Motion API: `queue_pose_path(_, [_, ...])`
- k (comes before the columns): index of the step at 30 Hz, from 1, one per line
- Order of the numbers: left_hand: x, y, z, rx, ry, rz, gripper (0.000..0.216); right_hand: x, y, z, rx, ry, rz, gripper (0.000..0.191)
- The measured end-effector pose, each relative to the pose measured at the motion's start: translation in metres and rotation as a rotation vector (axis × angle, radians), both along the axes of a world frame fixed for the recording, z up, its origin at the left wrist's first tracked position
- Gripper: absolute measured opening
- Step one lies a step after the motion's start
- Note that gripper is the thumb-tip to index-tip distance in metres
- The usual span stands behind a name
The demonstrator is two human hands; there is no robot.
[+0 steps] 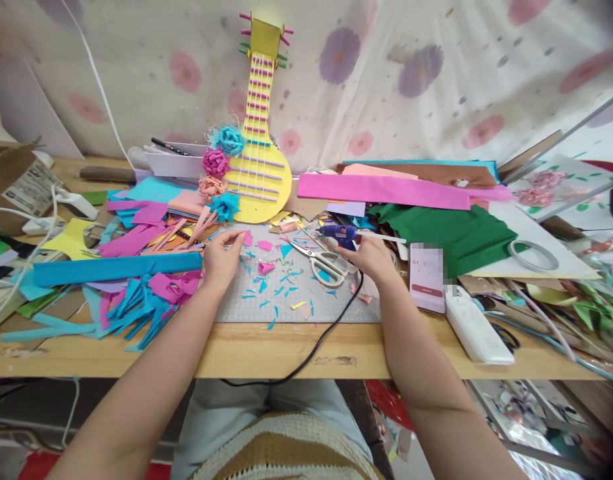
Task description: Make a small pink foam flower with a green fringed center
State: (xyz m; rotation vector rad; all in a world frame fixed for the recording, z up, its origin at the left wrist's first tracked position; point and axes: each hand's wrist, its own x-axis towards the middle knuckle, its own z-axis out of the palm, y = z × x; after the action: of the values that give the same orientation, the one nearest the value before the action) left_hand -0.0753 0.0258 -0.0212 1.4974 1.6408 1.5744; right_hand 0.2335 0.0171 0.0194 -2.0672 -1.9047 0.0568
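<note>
My left hand (220, 261) is closed in a pinch on a small pink paper piece (247, 238), above the left side of the grey cutting mat (236, 308). In my right hand (374, 259) is a blue hot glue gun (338, 233), its nozzle pointing left and a whitish glue stick (384, 236) coming out of its back. Scissors (320, 261) with pale handles lie on the mat just below the gun. Loose pink petal-like pieces (265, 245) and small blue scraps are scattered between my hands. Behind the mat leans a yellow paper guitar (260, 177) with paper flowers (215, 162) along its left side.
Blue and pink paper strips (117, 269) pile up on the left. To the right are a phone (426, 277), a white power strip (479, 327), green crepe paper (451, 233) and a tape roll (535, 255). A black cord (316, 353) hangs over the table's front edge.
</note>
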Motion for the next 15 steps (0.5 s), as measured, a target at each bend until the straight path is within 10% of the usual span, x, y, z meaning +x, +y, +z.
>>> queue_pose_path(4, [0.000,0.001,-0.001,0.000,0.012,-0.005,0.028,-0.003,-0.022,0.022,-0.183,-0.145,-0.032,0.037])
queue_pose_path(7, [0.001,0.000,0.000,0.009,0.009,-0.009,0.028,-0.028,-0.028,0.026,-0.180,-0.012,0.240,0.023])
queue_pose_path(11, [0.001,-0.001,0.001,0.023,0.005,-0.020,0.027,-0.079,-0.019,0.011,-0.085,0.287,0.701,0.005])
queue_pose_path(15, [0.001,-0.001,0.001,0.051,0.014,-0.037,0.028,-0.116,-0.003,-0.012,-0.062,0.274,0.757,0.011])
